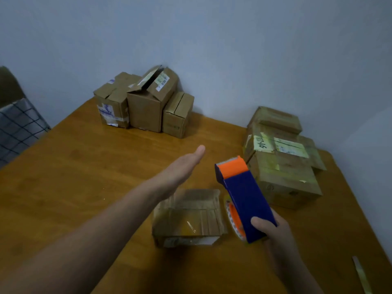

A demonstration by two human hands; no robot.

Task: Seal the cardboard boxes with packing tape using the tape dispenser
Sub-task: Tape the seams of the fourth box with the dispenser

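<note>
A small cardboard box (188,217) lies on the wooden table (74,183) in front of me, its top covered with clear tape. My right hand (273,232) grips a blue and orange tape dispenser (244,198) just to the right of that box, its orange end raised and pointing away from me. My left hand (184,164) stretches forward above the table with straight fingers, beyond the small box and holding nothing. Three cardboard boxes (146,105) stand at the far edge by the wall; the middle one has a flap standing up.
A stack of taped boxes (284,164) with yellowish labels sits at the right, close behind the dispenser. A strip of tape (360,274) lies near the table's right front corner. A checked fabric (17,126) is at the left beyond the table edge.
</note>
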